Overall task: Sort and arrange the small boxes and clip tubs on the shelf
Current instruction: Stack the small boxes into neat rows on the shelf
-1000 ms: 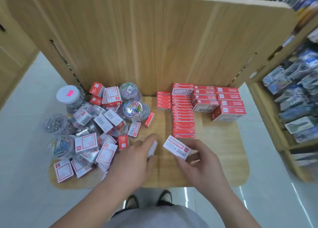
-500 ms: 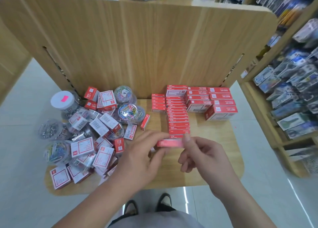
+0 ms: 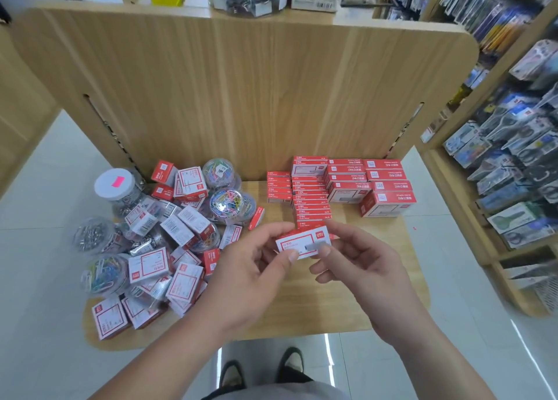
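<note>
I've got one small box pinched between left hand and right hand, just before the tidy red rows; left of them, a jumbled pile of boxes and tubs awaits.

Box turned since half a second ago: then edge-on, red side showing; now white printed face up toward the camera, tilted slightly. A second ago gripped by right hand alone, low over shelf; now pinched at both ends, left hand on the left end with thumb on the front face, right fingers on the right end. Left hand up off the shelf, away from the loose pile. Box now raised, overlapping near end of the middle red row. Camera tipped upward: more of the back panel's top and the items above it now in view.
</note>
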